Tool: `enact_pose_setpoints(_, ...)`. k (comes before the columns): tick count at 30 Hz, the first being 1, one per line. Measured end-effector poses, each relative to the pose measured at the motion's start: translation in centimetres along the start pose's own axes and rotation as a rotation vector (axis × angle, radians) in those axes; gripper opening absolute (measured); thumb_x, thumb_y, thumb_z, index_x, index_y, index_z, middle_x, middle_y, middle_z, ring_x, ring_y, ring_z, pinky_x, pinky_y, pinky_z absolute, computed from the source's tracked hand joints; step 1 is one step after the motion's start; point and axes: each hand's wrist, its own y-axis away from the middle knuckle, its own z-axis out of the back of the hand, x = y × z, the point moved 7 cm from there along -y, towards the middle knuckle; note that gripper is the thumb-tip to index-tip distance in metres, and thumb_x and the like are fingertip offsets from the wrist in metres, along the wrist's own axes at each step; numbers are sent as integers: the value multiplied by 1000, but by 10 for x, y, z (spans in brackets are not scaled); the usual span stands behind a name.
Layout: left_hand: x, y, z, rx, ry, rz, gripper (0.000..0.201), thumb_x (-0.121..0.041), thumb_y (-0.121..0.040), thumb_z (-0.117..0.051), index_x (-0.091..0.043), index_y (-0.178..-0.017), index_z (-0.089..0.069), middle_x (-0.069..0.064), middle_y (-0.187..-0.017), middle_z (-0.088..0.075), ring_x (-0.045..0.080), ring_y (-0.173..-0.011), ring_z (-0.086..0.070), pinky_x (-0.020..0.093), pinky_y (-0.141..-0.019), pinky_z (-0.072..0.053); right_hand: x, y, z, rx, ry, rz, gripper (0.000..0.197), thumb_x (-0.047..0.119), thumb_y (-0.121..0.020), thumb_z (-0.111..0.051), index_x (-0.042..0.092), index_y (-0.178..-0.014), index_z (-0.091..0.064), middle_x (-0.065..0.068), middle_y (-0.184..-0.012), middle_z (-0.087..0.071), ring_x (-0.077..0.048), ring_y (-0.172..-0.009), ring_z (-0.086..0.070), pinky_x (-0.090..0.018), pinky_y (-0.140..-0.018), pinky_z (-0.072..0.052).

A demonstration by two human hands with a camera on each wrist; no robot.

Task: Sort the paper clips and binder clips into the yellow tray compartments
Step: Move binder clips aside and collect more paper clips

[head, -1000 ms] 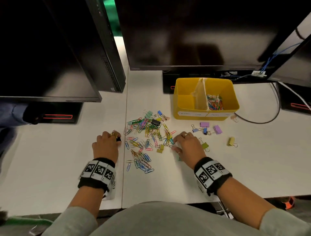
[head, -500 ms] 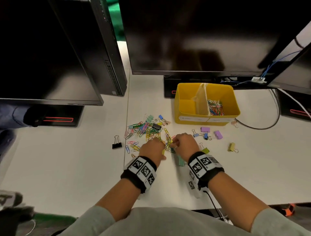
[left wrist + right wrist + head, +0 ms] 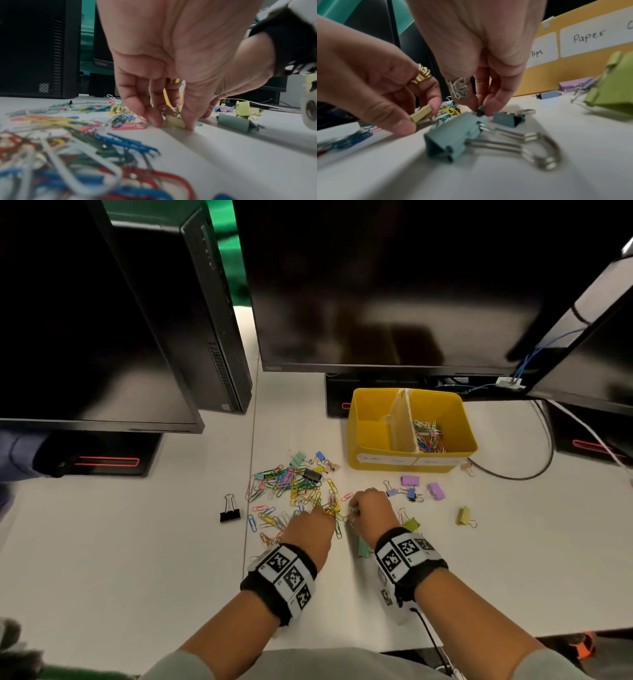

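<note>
My left hand (image 3: 329,513) and right hand (image 3: 352,510) meet at the near right edge of the heap of coloured paper clips (image 3: 291,484). Thumb and finger of my left hand (image 3: 171,125) pinch a small pale yellow binder clip (image 3: 420,113) on the table. My right hand (image 3: 481,108) pinches a tiny dark teal clip (image 3: 480,109) between thumb and forefinger. A small teal binder clip (image 3: 506,119) and a large one (image 3: 453,135) lie just in front. The yellow tray (image 3: 352,422) stands behind, with paper clips (image 3: 428,436) in its right compartment.
A black binder clip (image 3: 229,510) lies alone to the left. Purple binder clips (image 3: 410,481), a green one (image 3: 411,523) and an olive one (image 3: 464,516) lie to the right. Monitors (image 3: 394,285) and a PC tower (image 3: 205,320) stand behind; a cable (image 3: 520,474) loops right of the tray.
My left hand let go of the black binder clip at the left and moved right to the pile beside my right hand. My right hand shifted a little toward the pile.
</note>
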Motion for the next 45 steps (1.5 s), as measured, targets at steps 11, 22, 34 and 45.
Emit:
enact_pose_setpoints(11,94,21,49,-347,509,283,33,-9,-91,-52,-10,-124,-58,13,-125,-56,26,-108,-60,29,-95,-46,-10,4,9,-32,109,35,20,-1,-84,-50,5,-98,-63,-15,-104,-64,-29,-93,-60,-31,-79,-48)
enact_pose_setpoints(22,173,35,12,-351,435,522,27,-11,-93,-50,-8,-119,-59,12,-123,-56,27,-112,-55,32,-94,-45,11,-17,-1,13,-124,191,37,9,-73,-73,14,-109,-64,-6,-100,-51,-14,-89,-48,-3,-66,-36)
enact_pose_setpoints(34,84,27,48,-392,283,128,24,-21,-95,-50,-25,-113,-66,-1,-128,-53,16,-117,-51,30,-96,-45,26,11,28,-148,33,277,27,10,-84,-56,14,-111,-53,-10,-100,-66,-26,-90,-62,-32,-77,-51)
enact_pose_setpoints(45,24,13,12,-93,-193,-43,59,-9,-93,-40,-30,-146,-26,9,-147,-26,30,-131,-30,44,-101,-35,-39,29,40,-303,86,33,34,7,-80,-63,6,-114,-58,-18,-118,-58,-35,-110,-52,-39,-91,-47)
